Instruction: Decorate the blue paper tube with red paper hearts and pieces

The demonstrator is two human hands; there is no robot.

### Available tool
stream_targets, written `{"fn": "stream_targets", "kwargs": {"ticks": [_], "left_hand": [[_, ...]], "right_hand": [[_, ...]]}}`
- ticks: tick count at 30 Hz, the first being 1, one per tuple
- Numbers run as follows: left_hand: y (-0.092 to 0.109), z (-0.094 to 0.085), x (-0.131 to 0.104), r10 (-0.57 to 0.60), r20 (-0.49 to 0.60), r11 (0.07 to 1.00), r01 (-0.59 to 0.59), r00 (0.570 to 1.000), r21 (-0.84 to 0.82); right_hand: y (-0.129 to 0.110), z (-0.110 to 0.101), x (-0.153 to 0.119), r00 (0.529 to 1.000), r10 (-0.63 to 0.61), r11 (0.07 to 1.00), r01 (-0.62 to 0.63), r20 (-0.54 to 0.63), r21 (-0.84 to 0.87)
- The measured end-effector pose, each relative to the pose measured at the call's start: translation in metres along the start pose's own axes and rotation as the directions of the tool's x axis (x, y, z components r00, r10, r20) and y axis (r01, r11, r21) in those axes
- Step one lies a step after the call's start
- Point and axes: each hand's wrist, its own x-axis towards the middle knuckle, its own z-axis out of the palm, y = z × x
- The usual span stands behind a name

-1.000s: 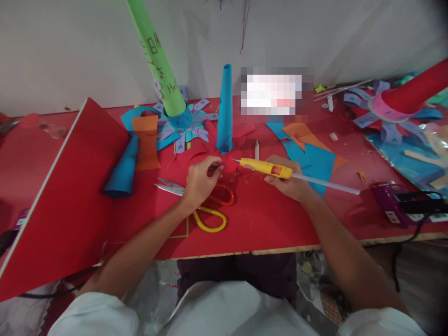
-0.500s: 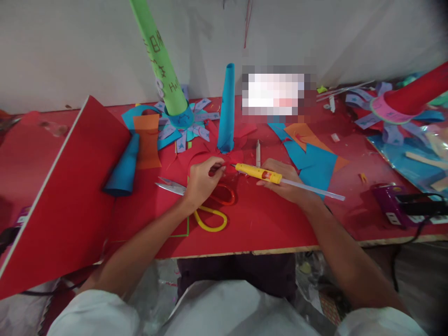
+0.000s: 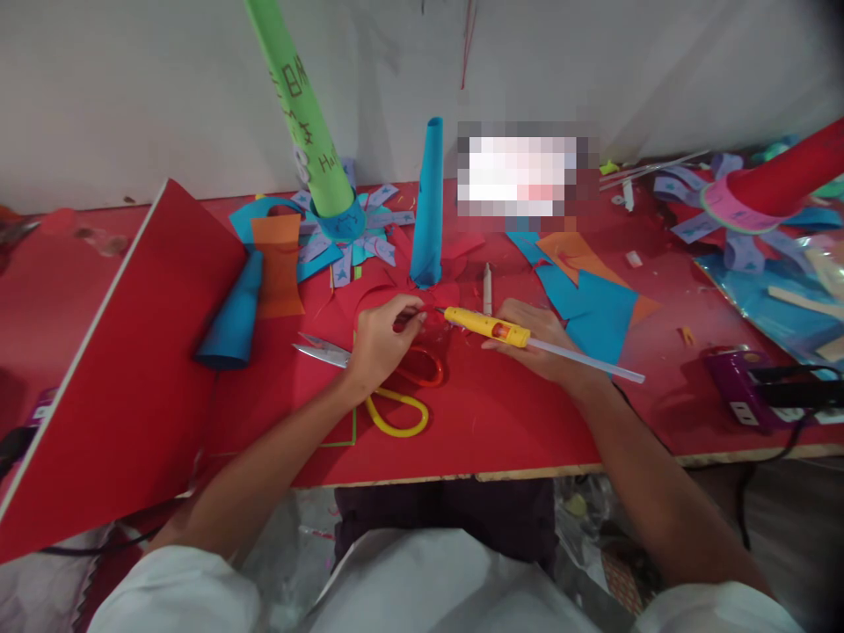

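Right hand curled firmly around a yellow hot-glue gun, its nozzle close to the left hand's fingertips.

The right hand [image 3: 542, 323] grips the glue gun [image 3: 484, 323] above the bench [image 3: 514, 426], a translucent glue stick [image 3: 593, 361] jutting from its back; the left hand [image 3: 382, 343] has bent fingers, thumb near forefinger, though whether it pinches anything I cannot tell. Scissors [image 3: 333, 355] lie partly hidden beneath the left hand, in its way. Just beyond the nozzle a tall blue paper cone [image 3: 428, 211] stands upright among red paper pieces [image 3: 369, 294]; blue paper [image 3: 600, 316] lies right of it. Farther out are a tilted green paper tube [image 3: 309, 141], a slanting red board [image 3: 132, 369] and a purple socket box [image 3: 738, 400].
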Motion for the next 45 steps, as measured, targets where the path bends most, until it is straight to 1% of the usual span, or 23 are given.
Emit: {"fn": "stream_targets", "kwargs": {"ticks": [4,8,12,15,20,23,26,28,31,35,37,39,40,43,45], "left_hand": [[0.002,-0.001,0.001,-0.003,0.002,1.0,0.003,1.0,-0.001],[0.002,-0.001,0.001,-0.015,-0.004,1.0,0.015,1.0,-0.009],[0.003,-0.001,0.001,-0.013,-0.011,1.0,0.013,1.0,-0.01],[0.003,-0.001,0.002,-0.015,-0.015,1.0,0.014,1.0,-0.021],[0.003,0.0,0.002,-0.01,-0.016,1.0,0.009,1.0,-0.029],[0.003,-0.001,0.002,-0.012,-0.018,0.999,0.011,1.0,-0.038],[0.003,-0.001,0.002,-0.017,-0.014,0.999,0.016,1.0,-0.049],[0.003,-0.002,0.002,-0.025,-0.001,0.997,0.025,1.0,-0.066],[0.002,-0.002,0.001,-0.032,0.016,0.995,0.033,0.999,-0.091],[0.002,-0.002,0.002,-0.017,0.003,0.997,0.017,1.0,-0.072],[0.002,-0.003,0.002,-0.015,-0.002,0.998,0.015,1.0,-0.056],[0.003,-0.004,0.002,-0.016,-0.005,0.999,0.016,1.0,-0.036],[0.003,-0.004,0.002,-0.017,-0.007,1.0,0.017,1.0,-0.027],[0.004,-0.005,0.002,-0.017,-0.01,1.0,0.017,1.0,-0.009],[0.005,-0.005,0.002,-0.012,-0.011,1.0,0.012,1.0,-0.008]], "right_hand": [[-0.002,0.0,0.001,1.0,0.02,1.0,-0.019,-0.008,0.01],[-0.003,-0.001,0.002,1.0,0.006,1.0,-0.005,-0.017,0.024],[-0.001,-0.001,0.0,1.0,0.008,1.0,-0.009,-0.011,-0.03],[0.0,0.0,-0.001,1.0,-0.016,0.997,0.015,-0.014,-0.074],[-0.001,0.001,-0.001,0.999,-0.048,0.995,0.047,-0.003,-0.084],[-0.002,0.0,-0.001,0.999,-0.046,0.994,0.045,-0.005,-0.095],[-0.002,-0.002,0.0,0.998,-0.055,0.996,0.055,0.0,-0.075],[-0.002,-0.003,0.001,0.996,-0.09,0.995,0.09,0.002,-0.037],[-0.003,-0.004,0.001,0.99,-0.142,0.99,0.142,-0.019,-0.012],[-0.005,-0.006,0.0,0.988,-0.152,0.988,0.151,-0.032,-0.034],[-0.006,-0.008,0.0,0.985,-0.158,0.987,0.157,-0.073,-0.022],[-0.006,-0.01,-0.001,0.984,-0.133,0.991,0.133,-0.114,-0.007],[-0.006,-0.011,-0.002,0.988,-0.099,0.995,0.099,-0.115,-0.006],[-0.009,-0.013,-0.003,0.998,0.034,0.999,-0.035,-0.057,-0.015],[-0.012,-0.013,-0.006,0.995,0.091,0.996,-0.092,-0.035,-0.014]]}}
